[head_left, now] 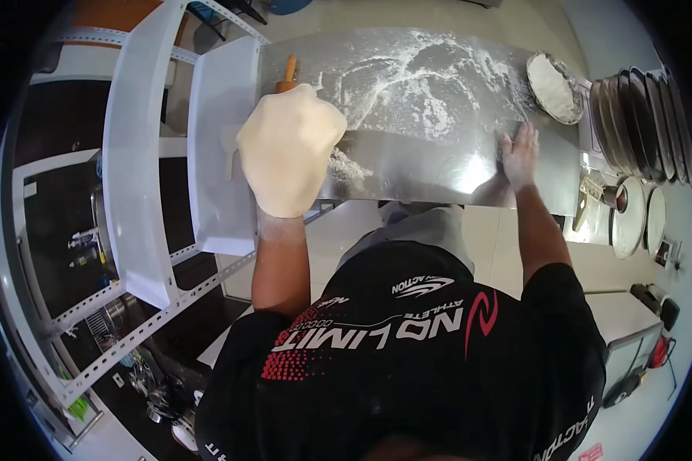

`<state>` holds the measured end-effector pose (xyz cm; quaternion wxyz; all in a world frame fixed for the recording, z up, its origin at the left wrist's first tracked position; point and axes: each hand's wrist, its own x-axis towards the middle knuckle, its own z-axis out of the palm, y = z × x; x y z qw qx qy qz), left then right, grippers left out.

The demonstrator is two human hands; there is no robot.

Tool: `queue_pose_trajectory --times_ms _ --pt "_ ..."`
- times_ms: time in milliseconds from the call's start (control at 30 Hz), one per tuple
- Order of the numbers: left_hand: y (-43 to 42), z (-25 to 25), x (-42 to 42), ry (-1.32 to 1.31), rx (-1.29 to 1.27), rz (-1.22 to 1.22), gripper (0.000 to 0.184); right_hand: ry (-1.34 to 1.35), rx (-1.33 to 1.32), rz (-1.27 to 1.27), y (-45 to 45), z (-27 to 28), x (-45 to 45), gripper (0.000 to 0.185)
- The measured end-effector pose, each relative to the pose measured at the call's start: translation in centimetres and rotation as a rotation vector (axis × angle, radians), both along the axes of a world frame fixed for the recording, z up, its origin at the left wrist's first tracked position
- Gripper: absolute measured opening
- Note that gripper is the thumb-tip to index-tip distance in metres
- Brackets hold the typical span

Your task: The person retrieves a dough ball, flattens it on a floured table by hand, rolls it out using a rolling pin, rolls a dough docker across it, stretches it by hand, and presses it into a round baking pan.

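A tiled-floor kitchen surrounds a stainless steel desk [430, 165], with a white metal shelving rack [134, 169] along its left side and a row of round pans [630, 127] standing beyond its right end. Loose flour [430, 115] is dusted over the desktop, thickest in swirls across the middle and far part.

The dough sheet [288, 146], pale and smooth, is at the left end of the desk, draped over the person's left hand, so that it covers the hand from the fingers down to the wrist [279, 228]. Because the hand is hidden, I cannot tell whether its fingers are spread or curled. The dough's long axis runs in line with the left forearm [281, 265], pointing away from the person; its near end is rounded and narrower, while the far part is wider, with a blunt corner to the right.

Just past the far edge of the dough, the wooden handle [291, 67] of a rolling pin [284, 87] sticks out, also pointing away; the rest of the pin is out of sight behind the sheet.

Well to the right of the dough, the right hand [522, 152] is flat and holds nothing, its palm down on the steel, fingers extended forward, near a bowl of flour [553, 88] at the far right corner
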<state>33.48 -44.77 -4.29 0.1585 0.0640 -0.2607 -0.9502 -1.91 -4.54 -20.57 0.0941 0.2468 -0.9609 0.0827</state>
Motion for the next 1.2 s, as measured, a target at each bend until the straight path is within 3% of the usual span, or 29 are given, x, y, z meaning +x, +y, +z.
queue_pose_trajectory --times_ms 67,100,167,267,433,500,533,567,600,667,733,767,833,900,933,1000,1067,1100,1200 --pt "-0.5 -0.5 -0.3 -0.002 -0.007 -0.028 0.035 0.063 0.104 0.012 -1.5 1.6 1.0 0.078" --pt "-0.7 -0.5 -0.4 -0.001 -0.014 -0.043 0.035 -0.191 0.088 0.054 -5.0 5.7 2.6 0.081" --pt "-0.7 -0.4 0.0 -0.005 -0.026 -0.076 0.035 -0.228 -0.007 0.152 -12.6 4.7 6.9 0.084" --pt "-0.3 0.4 0.1 0.001 -0.058 -0.123 0.035 -0.064 0.146 0.266 -20.9 4.5 11.8 0.087" --pt "-0.5 2.0 0.3 0.023 -0.136 -0.173 0.036 -0.119 -0.108 0.531 -21.1 2.0 10.8 0.082" --pt "-0.5 1.9 0.3 0.039 -0.152 -0.181 0.036 -0.133 -0.427 0.532 -17.8 1.4 9.1 0.072" --pt "-0.5 1.9 0.4 0.046 -0.16 -0.183 0.036 -0.583 -0.515 0.403 -15.0 7.5 7.4 0.065" --pt "-0.2 1.9 0.7 0.052 -0.17 -0.181 0.036 -0.308 -0.484 0.258 -12.3 4.4 5.7 0.068" --pt "-0.1 1.9 1.0 0.054 -0.179 -0.176 0.036 -0.307 -0.483 0.268 -9.0 3.4 3.0 0.068" --pt "-0.1 1.7 1.5 0.045 -0.194 -0.164 0.036 -0.026 -0.051 -0.03 -4.5 1.7 -0.9 0.077" --pt "-0.1 1.6 1.6 0.038 -0.211 -0.168 0.036 0.123 0.099 -0.029 -5.1 1.1 -1.8 0.082" --pt "0.2 1.7 1.8 0.037 -0.221 -0.177 0.036 -0.277 0.077 0.041 -8.1 4.6 -0.3 0.085" --pt "0.4 1.8 1.5 0.037 -0.237 -0.198 0.036 -0.393 0.11 0.217 -15.3 6.8 5.1 0.085" --pt "0.5 2.2 1.2 0.044 -0.259 -0.209 0.037 -0.011 -0.114 0.399 -20.5 4.3 10.0 0.073" --pt "0.6 2.5 1.0 0.052 -0.277 -0.208 0.037 0.054 -0.062 0.405 -22.3 3.7 11.9 0.071" --pt "0.0 3.3 0.9 0.06 -0.319 -0.198 0.037 -0.496 -0.294 0.545 -24.4 3.8 12.0 0.071" --pt "-0.1 3.7 0.5 0.07 -0.355 -0.173 0.037 -0.866 -0.831 0.314 -24.4 6.6 12.9 0.063" --pt "0.0 3.8 0.7 0.075 -0.368 -0.162 0.037 -0.864 -0.826 0.333 -24.1 8.8 12.6 0.063" --pt "0.0 3.7 0.9 0.089 -0.386 -0.143 0.037 -0.866 -1.171 -0.139 -21.4 12.1 9.3 0.04"
